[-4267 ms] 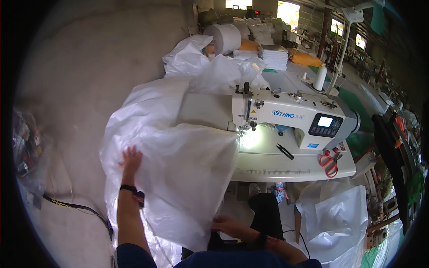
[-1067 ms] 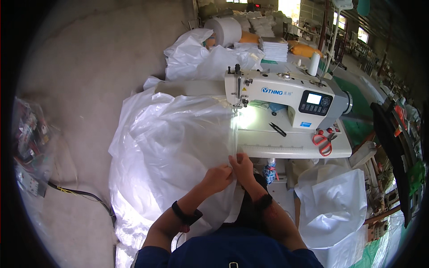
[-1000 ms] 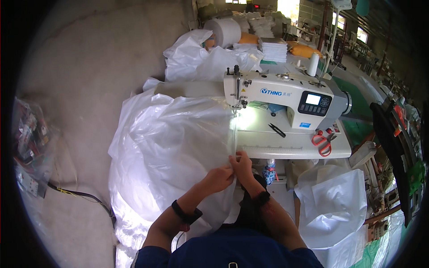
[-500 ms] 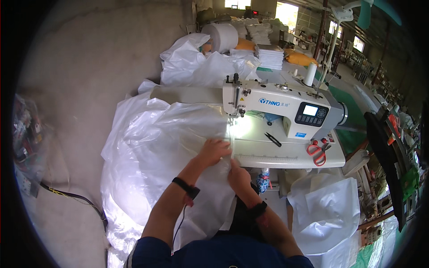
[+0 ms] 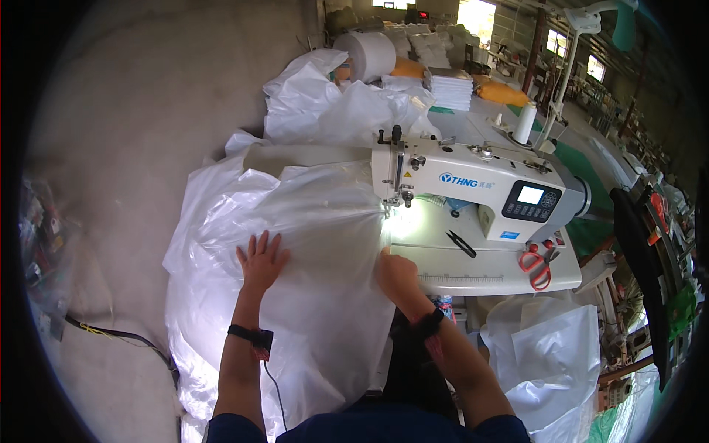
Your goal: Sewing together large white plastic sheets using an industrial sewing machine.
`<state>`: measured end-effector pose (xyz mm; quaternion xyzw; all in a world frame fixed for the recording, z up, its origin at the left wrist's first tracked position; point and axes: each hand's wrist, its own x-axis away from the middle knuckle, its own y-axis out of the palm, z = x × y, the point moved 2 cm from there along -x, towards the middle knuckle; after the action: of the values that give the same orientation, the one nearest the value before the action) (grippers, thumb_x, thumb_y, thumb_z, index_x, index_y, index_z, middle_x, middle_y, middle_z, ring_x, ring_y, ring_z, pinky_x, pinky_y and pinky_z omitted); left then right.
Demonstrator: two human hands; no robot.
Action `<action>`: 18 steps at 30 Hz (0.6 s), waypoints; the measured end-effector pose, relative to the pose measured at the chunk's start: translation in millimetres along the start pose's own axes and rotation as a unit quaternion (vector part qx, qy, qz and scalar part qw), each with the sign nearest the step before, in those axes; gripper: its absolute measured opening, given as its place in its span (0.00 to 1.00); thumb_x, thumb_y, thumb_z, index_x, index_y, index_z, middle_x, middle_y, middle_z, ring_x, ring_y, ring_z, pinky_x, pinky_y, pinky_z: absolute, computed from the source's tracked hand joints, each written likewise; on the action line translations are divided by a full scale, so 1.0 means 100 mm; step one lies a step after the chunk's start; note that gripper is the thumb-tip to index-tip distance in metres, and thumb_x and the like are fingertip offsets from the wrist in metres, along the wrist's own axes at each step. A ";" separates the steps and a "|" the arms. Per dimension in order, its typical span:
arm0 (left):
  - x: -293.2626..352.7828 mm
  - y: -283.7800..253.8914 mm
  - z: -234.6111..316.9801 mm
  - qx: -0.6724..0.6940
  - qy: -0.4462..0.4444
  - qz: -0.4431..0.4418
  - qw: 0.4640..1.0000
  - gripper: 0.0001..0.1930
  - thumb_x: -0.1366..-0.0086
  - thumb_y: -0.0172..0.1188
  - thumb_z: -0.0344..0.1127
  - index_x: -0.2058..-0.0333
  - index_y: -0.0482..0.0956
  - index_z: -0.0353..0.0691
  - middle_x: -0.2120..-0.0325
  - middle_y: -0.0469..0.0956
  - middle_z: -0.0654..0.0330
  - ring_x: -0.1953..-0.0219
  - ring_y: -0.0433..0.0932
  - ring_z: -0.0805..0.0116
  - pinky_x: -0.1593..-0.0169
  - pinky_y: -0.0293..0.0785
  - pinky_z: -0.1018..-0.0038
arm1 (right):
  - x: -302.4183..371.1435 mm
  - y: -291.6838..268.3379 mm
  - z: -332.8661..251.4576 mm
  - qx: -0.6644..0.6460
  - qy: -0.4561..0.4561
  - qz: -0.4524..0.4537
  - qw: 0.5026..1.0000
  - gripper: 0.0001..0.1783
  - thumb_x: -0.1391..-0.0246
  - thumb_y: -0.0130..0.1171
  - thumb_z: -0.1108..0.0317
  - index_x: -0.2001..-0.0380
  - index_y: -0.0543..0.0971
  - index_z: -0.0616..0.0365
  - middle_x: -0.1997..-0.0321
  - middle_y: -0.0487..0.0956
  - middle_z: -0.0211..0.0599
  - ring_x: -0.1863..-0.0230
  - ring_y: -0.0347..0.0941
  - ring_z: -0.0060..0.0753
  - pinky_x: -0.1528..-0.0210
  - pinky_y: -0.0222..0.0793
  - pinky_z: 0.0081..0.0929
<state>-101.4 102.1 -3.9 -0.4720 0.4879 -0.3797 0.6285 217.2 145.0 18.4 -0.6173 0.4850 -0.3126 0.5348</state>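
Observation:
A large sheet of shiny white plastic fabric (image 5: 317, 310) spreads across the left of the table and over its front. Its right edge runs under the needle area of a white sewing machine (image 5: 458, 173), where a lamp glows brightly. My left hand (image 5: 261, 262) lies flat on the fabric, fingers spread, well left of the needle. Close in front of the needle, my right hand (image 5: 397, 277) is closed on the fabric's right edge. Creases fan out from the needle across the sheet.
Black thread snips (image 5: 461, 244) and red-handled scissors (image 5: 537, 267) lie on the machine bed to the right. A white thread cone (image 5: 524, 122) stands behind the machine. More white fabric (image 5: 546, 347) hangs at the lower right. Folded stacks (image 5: 450, 92) and a big white roll (image 5: 367, 55) sit at the back.
My left hand has left the fabric's edge beside the right hand and moved left, opening flat on the sheet. The right hand has moved slightly up toward the needle.

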 end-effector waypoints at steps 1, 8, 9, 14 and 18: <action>-0.09 0.03 -0.02 -0.008 -0.009 -0.021 1.000 0.30 0.34 0.46 0.62 0.36 0.64 0.62 0.33 0.57 0.60 0.30 0.51 0.51 0.35 0.37 0.34 | -0.06 -0.01 0.00 0.001 0.004 -0.003 1.000 0.22 0.45 0.47 0.71 0.49 0.70 0.75 0.73 0.82 0.46 0.72 0.81 0.46 0.72 0.75 0.39; -0.66 0.09 0.02 0.005 -0.015 -0.067 0.998 0.32 0.33 0.40 0.64 0.34 0.59 0.61 0.31 0.53 0.63 0.29 0.47 0.54 0.33 0.34 0.39 | -0.51 0.04 0.07 -0.030 0.065 -0.022 0.997 0.19 0.38 0.42 0.68 0.49 0.72 0.68 0.69 0.82 0.50 0.67 0.80 0.50 0.66 0.75 0.44; -0.74 0.09 0.03 0.002 -0.015 -0.070 0.997 0.33 0.33 0.39 0.65 0.33 0.58 0.60 0.31 0.52 0.64 0.28 0.46 0.54 0.32 0.34 0.39 | -0.57 0.05 0.10 -0.039 0.076 -0.026 0.996 0.19 0.38 0.42 0.68 0.49 0.72 0.67 0.69 0.82 0.51 0.67 0.80 0.51 0.65 0.75 0.45; -1.08 0.11 0.08 0.007 -0.028 -0.092 0.995 0.34 0.33 0.37 0.66 0.33 0.56 0.60 0.30 0.50 0.63 0.28 0.45 0.54 0.32 0.32 0.40 | -0.49 0.12 0.16 -0.143 0.111 0.008 0.983 0.16 0.43 0.49 0.66 0.57 0.73 0.67 0.69 0.81 0.56 0.65 0.79 0.55 0.64 0.74 0.45; -1.24 0.08 0.12 0.001 -0.052 -0.099 0.994 0.32 0.32 0.39 0.62 0.34 0.59 0.57 0.30 0.50 0.60 0.28 0.45 0.55 0.33 0.36 0.37 | 0.29 0.33 0.16 -0.380 0.133 0.002 0.916 0.17 0.52 0.57 0.66 0.62 0.72 0.68 0.67 0.80 0.56 0.64 0.79 0.53 0.61 0.73 0.42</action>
<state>-118.7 222.8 20.8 -0.5369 0.4049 -0.4151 0.6127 232.5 124.9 -21.0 -0.7256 0.6351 -0.1836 0.1911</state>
